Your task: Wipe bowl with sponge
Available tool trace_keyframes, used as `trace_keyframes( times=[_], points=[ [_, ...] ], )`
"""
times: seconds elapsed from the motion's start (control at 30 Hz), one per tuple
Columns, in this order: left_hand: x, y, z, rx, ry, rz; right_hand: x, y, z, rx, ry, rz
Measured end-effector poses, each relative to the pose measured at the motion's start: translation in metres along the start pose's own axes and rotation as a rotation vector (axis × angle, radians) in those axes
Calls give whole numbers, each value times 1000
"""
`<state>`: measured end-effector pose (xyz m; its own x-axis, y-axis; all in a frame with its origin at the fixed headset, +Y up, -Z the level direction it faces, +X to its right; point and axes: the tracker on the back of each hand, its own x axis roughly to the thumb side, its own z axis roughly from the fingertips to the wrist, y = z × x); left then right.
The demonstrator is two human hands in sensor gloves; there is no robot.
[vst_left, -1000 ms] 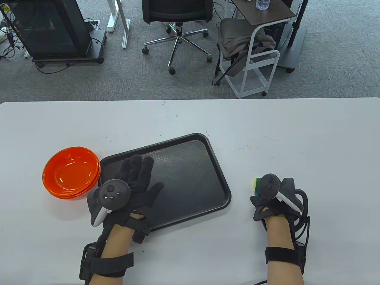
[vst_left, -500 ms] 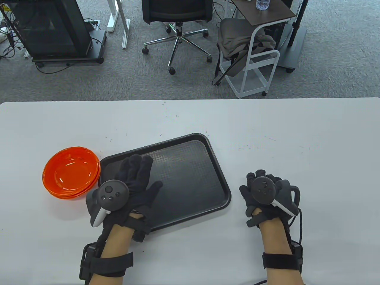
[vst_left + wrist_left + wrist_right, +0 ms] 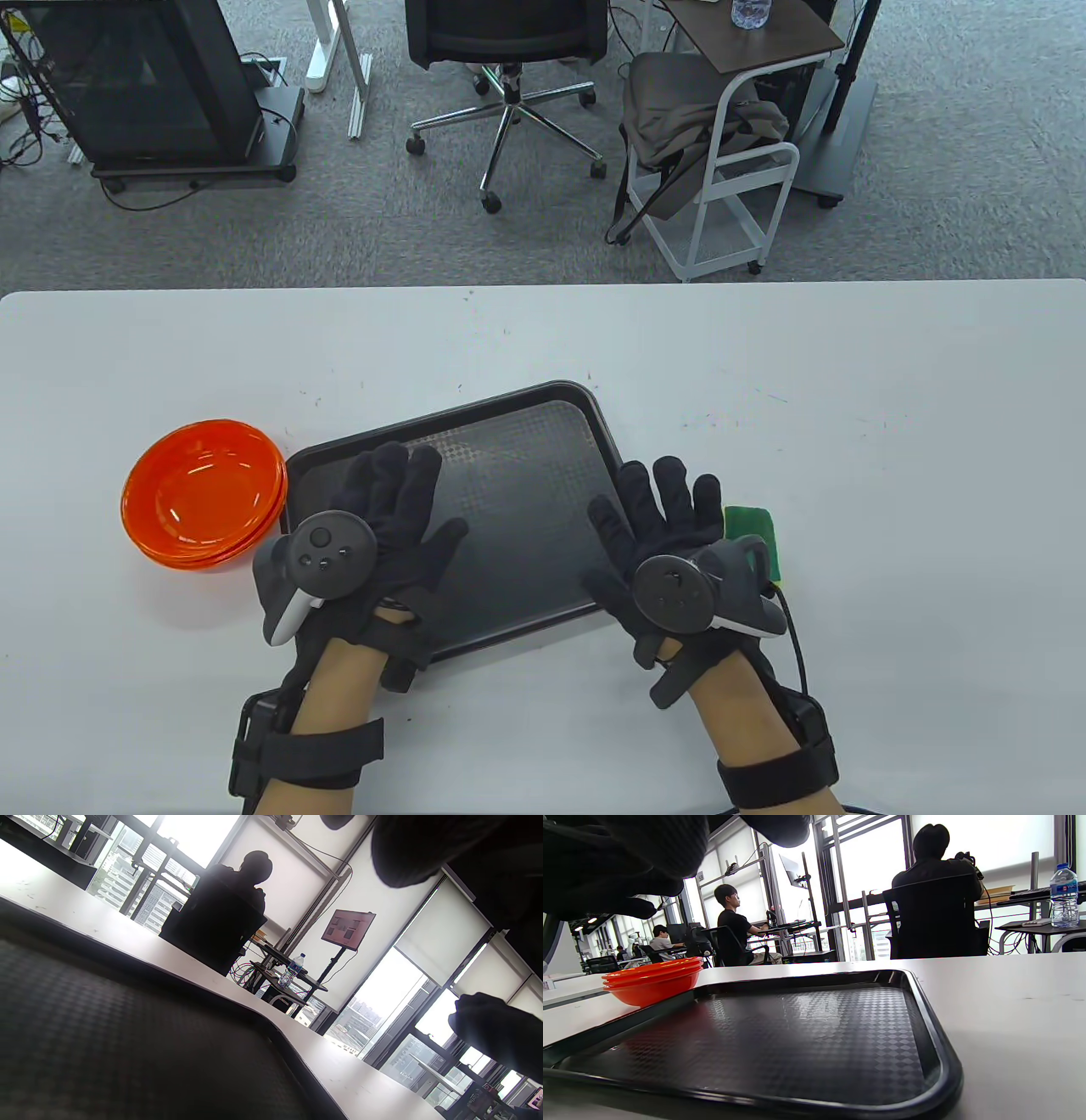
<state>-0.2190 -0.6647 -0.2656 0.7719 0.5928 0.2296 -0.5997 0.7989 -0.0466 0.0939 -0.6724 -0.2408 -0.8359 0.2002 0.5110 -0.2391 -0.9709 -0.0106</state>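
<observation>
Both hands lie flat, fingers spread, holding nothing: left hand [image 3: 386, 518] on the black tray [image 3: 543, 441], right hand [image 3: 657, 531] over its right rim. Sponge [image 3: 751, 531] rests on the desk [image 3: 891, 424] just beside the right hand; stacked orange bowls [image 3: 199, 501] sit left of the tray. Likely next: grip sponge by its edges, lift only the top bowl, steady it while wiping.

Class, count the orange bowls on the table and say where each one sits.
3, by the rims in the right wrist view: nested in one stack of orange bowls left of the black tray. More may be hidden inside.
</observation>
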Motion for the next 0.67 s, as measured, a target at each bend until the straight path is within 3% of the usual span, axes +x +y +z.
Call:
trace_keyframes(
  times=[0.67],
  points=[
    [0, -6, -3, -30, 28, -27, -2, 1, 0, 3, -9, -77]
  ],
)
